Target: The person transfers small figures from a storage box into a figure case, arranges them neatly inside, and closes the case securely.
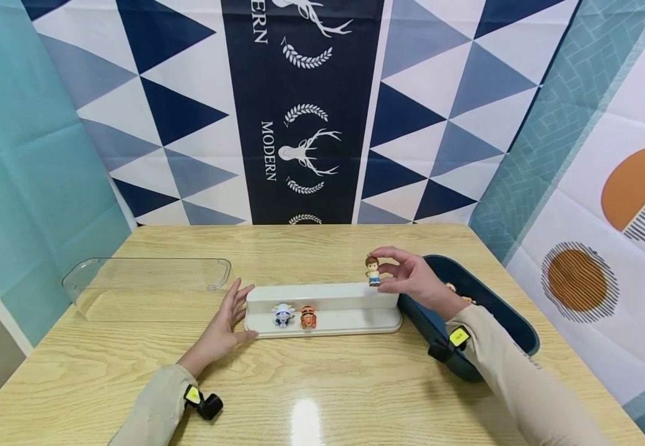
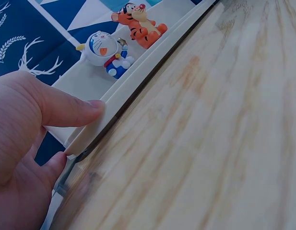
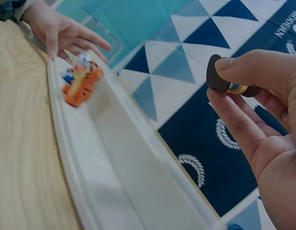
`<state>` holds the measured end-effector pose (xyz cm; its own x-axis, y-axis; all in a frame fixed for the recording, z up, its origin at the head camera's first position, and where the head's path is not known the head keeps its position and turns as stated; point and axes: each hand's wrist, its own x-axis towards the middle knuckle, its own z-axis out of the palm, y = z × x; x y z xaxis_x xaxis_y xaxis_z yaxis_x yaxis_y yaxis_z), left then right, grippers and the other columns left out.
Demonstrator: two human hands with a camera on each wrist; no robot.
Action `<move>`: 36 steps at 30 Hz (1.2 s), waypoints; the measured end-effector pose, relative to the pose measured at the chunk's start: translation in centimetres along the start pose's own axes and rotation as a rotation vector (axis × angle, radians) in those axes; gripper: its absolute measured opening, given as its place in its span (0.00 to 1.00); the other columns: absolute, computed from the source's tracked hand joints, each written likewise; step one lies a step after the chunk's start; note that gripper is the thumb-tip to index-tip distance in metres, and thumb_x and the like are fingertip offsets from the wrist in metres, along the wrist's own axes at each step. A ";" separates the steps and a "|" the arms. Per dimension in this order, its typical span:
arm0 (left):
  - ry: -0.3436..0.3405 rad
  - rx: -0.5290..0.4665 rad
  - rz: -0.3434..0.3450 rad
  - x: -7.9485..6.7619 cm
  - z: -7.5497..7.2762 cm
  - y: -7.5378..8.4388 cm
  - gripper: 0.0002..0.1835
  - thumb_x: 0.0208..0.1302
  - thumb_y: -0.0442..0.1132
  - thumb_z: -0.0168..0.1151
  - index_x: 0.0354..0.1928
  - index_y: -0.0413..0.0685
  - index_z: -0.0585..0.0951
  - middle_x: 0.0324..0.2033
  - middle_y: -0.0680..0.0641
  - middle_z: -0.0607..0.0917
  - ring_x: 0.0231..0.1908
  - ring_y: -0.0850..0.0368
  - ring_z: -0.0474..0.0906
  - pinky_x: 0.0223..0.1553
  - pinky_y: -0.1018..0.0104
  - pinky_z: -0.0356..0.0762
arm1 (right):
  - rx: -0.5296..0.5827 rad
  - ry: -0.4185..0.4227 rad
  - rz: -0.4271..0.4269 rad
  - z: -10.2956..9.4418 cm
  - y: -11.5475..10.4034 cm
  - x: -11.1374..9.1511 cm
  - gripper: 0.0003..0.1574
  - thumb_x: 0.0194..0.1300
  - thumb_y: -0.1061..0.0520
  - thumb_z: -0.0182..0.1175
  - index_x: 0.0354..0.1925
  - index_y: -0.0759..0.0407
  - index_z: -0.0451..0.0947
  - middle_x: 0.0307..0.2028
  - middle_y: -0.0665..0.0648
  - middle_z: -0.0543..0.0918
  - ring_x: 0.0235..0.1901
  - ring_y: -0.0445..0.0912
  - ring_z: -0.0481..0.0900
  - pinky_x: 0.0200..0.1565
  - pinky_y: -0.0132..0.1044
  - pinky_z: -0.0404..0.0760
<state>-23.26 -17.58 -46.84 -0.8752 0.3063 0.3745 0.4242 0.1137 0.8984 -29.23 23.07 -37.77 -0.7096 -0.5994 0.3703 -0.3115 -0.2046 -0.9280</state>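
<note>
My right hand (image 1: pixel 411 275) pinches a small boy figurine (image 1: pixel 373 271) with brown hair and blue shorts, holding it upright above the right part of a white two-step display stand (image 1: pixel 350 319). In the right wrist view, the figurine's dark base (image 3: pixel 216 74) faces the camera. At the stand's left end rests my left hand (image 1: pixel 224 319), its fingers extended and its thumb (image 2: pixel 85 112) on the front rim. On the stand's lower step, a white-and-blue figurine with horns (image 1: pixel 283 314) sits beside an orange tiger figurine (image 1: pixel 308 317).
A dark blue bin (image 1: pixel 514 319) stands at the right under my right forearm, with more figurines (image 1: pixel 451 287) partly showing inside. A clear plastic cover (image 1: pixel 149 272) lies at the left on the wooden table (image 1: pixel 300 378). Patterned cloth hangs behind.
</note>
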 end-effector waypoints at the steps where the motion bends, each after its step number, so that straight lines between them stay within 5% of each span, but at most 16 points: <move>1: 0.000 -0.003 -0.001 0.0 0.0 0.0 0.62 0.48 0.13 0.64 0.77 0.36 0.34 0.73 0.27 0.51 0.73 0.31 0.46 0.70 0.38 0.47 | 0.003 -0.005 -0.003 0.3 0.1 0.1 0.34 0.59 0.76 0.64 0.62 0.57 0.75 0.58 0.53 0.76 0.51 0.45 0.80 0.48 0.37 0.85; 8: 0.000 -0.008 -0.007 0.0 0.0 0.0 0.62 0.48 0.13 0.64 0.77 0.36 0.34 0.73 0.28 0.52 0.73 0.32 0.46 0.70 0.38 0.47 | 0.009 -0.062 -0.067 2.3 0.6 0.3 0.34 0.59 0.77 0.63 0.63 0.63 0.73 0.58 0.55 0.75 0.51 0.46 0.79 0.49 0.38 0.85; 16: -0.002 -0.012 -0.003 0.1 -0.1 0.4 0.62 0.48 0.13 0.64 0.77 0.36 0.34 0.73 0.28 0.52 0.73 0.32 0.45 0.70 0.37 0.46 | -0.042 -0.054 -0.031 5.2 0.8 0.0 0.35 0.56 0.76 0.67 0.62 0.68 0.71 0.57 0.56 0.75 0.49 0.45 0.79 0.47 0.39 0.85; 29: -0.001 -0.020 -0.014 -0.1 -0.1 0.4 0.62 0.48 0.13 0.64 0.77 0.36 0.34 0.73 0.28 0.52 0.73 0.32 0.45 0.70 0.38 0.46 | -0.103 -0.018 -0.024 6.8 2.6 -0.1 0.35 0.56 0.78 0.65 0.61 0.75 0.67 0.56 0.57 0.75 0.50 0.44 0.78 0.47 0.37 0.85; 36: -0.006 -0.019 -0.005 0.0 -0.2 0.4 0.62 0.49 0.13 0.64 0.77 0.37 0.34 0.73 0.28 0.52 0.73 0.32 0.46 0.70 0.38 0.47 | -0.149 -0.018 -0.062 7.4 3.7 -0.3 0.34 0.56 0.78 0.64 0.60 0.77 0.65 0.56 0.69 0.72 0.51 0.47 0.78 0.49 0.39 0.84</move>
<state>-23.08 -17.76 -46.42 -0.8759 0.3116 0.3685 0.4152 0.0976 0.9045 -25.53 16.78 -41.58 -0.6748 -0.6036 0.4246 -0.4457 -0.1253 -0.8864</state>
